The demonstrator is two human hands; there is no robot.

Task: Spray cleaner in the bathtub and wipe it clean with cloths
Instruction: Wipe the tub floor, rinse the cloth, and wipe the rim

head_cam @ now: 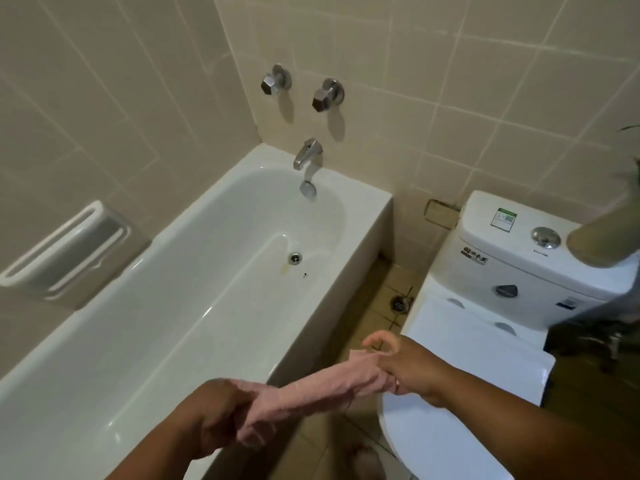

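Observation:
A pink cloth [311, 393], twisted into a roll, stretches between both my hands above the near rim of the white bathtub [332, 278]. My left hand [211, 414] grips its lower left end. My right hand [405, 365] holds the upper right end, forefinger and thumb curled into a ring. The tub's floor shows a drain [295, 258] with a small yellowish stain and dark specks beside it. No spray bottle is in view.
A chrome spout [306, 155] and two wall taps [275, 79] sit at the tub's far end. A white toilet [485, 341] with its lid down stands right of the tub. A floor drain [400, 303] lies between them. A soap recess [65, 251] is set in the left wall.

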